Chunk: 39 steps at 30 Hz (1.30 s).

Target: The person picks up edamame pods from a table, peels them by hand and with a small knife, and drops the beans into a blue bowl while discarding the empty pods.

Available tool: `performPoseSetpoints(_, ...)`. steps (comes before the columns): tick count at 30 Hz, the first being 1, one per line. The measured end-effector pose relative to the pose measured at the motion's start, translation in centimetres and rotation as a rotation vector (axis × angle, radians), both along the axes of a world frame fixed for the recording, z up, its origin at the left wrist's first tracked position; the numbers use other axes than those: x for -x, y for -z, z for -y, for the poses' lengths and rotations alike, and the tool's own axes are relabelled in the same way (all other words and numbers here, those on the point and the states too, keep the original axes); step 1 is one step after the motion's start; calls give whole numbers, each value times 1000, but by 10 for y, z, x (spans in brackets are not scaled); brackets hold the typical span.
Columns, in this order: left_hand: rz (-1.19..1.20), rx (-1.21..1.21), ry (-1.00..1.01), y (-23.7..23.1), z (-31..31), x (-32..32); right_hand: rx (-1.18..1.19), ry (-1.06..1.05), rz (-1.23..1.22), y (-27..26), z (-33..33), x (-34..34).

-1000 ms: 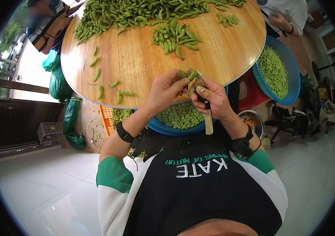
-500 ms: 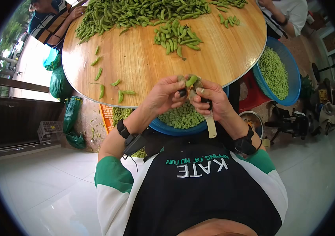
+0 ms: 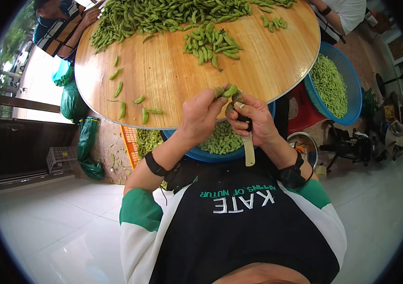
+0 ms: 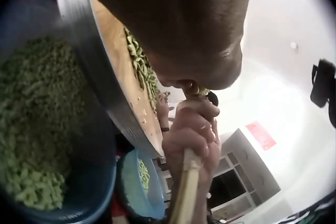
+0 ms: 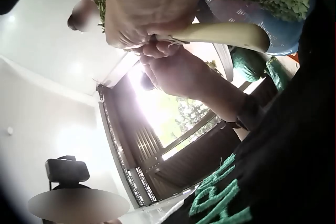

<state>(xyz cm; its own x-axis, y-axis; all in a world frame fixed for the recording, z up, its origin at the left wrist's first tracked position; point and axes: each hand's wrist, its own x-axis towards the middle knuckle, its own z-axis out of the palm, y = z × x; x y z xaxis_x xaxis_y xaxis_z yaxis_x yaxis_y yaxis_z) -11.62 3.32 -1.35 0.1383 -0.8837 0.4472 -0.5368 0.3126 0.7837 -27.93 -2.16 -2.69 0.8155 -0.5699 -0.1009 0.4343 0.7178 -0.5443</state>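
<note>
In the head view, my left hand (image 3: 199,116) pinches a green soybean pod (image 3: 230,91) between thumb and finger, just over the table's near edge. My right hand (image 3: 257,118) is curled around a tool with a cream handle (image 3: 249,152), which sticks out below the fist; its working end is hidden by the fingers. Dark covers sit on some fingertips. Both hands meet at the pod. From the left wrist, the right fist (image 4: 191,132) shows with the handle (image 4: 186,187) pointing toward the camera. Below the hands is a blue basin (image 3: 201,155) of shelled beans.
Pods (image 3: 163,16) are heaped at the back of the round wooden table (image 3: 140,71), with a smaller pile (image 3: 211,45) nearer. Several loose pods lie at left. Another blue basin (image 3: 356,94) stands at right, an orange crate (image 3: 129,142) at left. Two other people sit across.
My left hand has turned so its back faces up, and the pod has risen slightly in view. The right hand keeps its hold on the tool, whose handle has swung a little left.
</note>
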Motion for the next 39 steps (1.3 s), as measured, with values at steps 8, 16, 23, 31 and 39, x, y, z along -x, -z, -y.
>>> performPoseSetpoints(8,-299,-249,-32,7,-9,5,497,196,-380,8,-3,-1)
performPoseSetpoints(16,-32,-147,-66,6,-26,13,1367,492,-727,6,0,-5)
performPoseSetpoints(23,34,-316,-62,-15,-46,7,1470,477,-630,10,2,-7)
performPoseSetpoints(31,870,-95,-308,-31,-17,-82,1459,137,-483,10,4,9)
performPoseSetpoints(39,485,-244,-374,28,100,-76,805,-21,-567,2,5,20)
